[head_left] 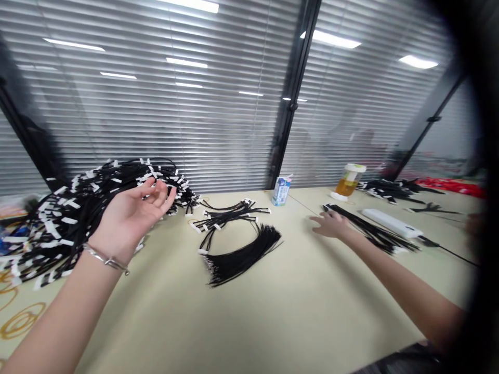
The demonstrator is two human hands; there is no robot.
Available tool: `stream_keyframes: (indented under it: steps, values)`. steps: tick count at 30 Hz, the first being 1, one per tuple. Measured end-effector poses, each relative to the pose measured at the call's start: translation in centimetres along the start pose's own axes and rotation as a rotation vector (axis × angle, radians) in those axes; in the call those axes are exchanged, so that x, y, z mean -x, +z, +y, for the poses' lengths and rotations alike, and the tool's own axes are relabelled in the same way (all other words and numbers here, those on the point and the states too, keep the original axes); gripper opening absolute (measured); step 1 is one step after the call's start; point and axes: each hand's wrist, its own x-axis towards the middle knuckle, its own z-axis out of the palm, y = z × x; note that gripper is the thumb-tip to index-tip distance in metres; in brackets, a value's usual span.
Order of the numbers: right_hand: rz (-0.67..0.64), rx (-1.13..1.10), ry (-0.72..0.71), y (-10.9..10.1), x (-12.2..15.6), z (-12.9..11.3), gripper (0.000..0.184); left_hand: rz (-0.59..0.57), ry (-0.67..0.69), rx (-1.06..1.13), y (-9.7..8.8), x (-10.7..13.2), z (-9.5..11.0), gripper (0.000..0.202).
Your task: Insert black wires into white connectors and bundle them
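My left hand (132,215) is raised palm up, its fingers loosely curled and apart, with nothing in it. Behind it lies a big heap of black cables (86,200) with white connectors. My right hand (330,225) reaches out low over the table with its fingers spread, beside the end of a long bundle of black cables (362,224); whether it touches them I cannot tell. Between the hands lies a fanned bundle of black wires (245,254) with bare-looking ends. Several cables with white connectors (230,212) lie just behind that bundle.
A small drink carton (281,190) and a jar of amber liquid (348,181) stand near the glass partition. A white power strip (392,223) lies at right, with more black cables (390,189) behind. Yellow rubber bands (23,321) lie at lower left.
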Motion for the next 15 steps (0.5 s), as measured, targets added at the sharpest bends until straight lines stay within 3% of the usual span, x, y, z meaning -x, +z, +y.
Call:
stream_keyframes:
  steps: [3,8,11,15]
  values:
    - [-0.142,0.044,-0.058,1.2,-1.1,-5.4,0.047,-0.001,-0.008,-0.005,-0.1,-0.1,0.0,0.041]
    - [-0.217,0.030,-0.162,1.8,-2.5,-12.8,0.054,-0.018,-0.013,0.006,-0.4,-0.1,0.2,0.038]
    - [-0.234,-0.004,-0.187,1.7,-3.1,-15.2,0.055,-0.028,-0.015,0.003,-0.5,-0.1,0.1,0.035]
    - [-0.254,-0.075,-0.230,1.1,-3.4,-16.2,0.048,-0.007,-0.008,-0.002,-0.2,-0.1,0.1,0.035]
